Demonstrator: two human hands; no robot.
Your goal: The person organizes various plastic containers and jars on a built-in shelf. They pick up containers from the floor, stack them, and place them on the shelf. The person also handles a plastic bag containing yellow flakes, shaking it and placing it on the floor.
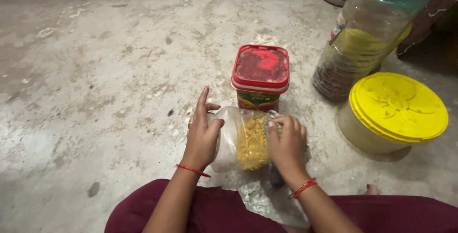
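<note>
Clear plastic bag of yellow grains gripped by both hands

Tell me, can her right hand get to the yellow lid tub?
Probably yes. The right hand is busy gripping the clear bag of yellow grains, but the yellow-lidded tub sits just beside it on the floor with nothing between them.

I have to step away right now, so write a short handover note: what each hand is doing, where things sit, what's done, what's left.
Left hand: cups the base end of a clear plastic jar lying on its side, with yellow contents inside.
Right hand: grips the jar's mouth end; whether a lid is on is hidden.
On the concrete floor: red-lidded tub behind, blue-lidded jar and yellow-lidded container to the right, all closed.
Done: jar in hand.
Left: finish at the mouth.
</note>
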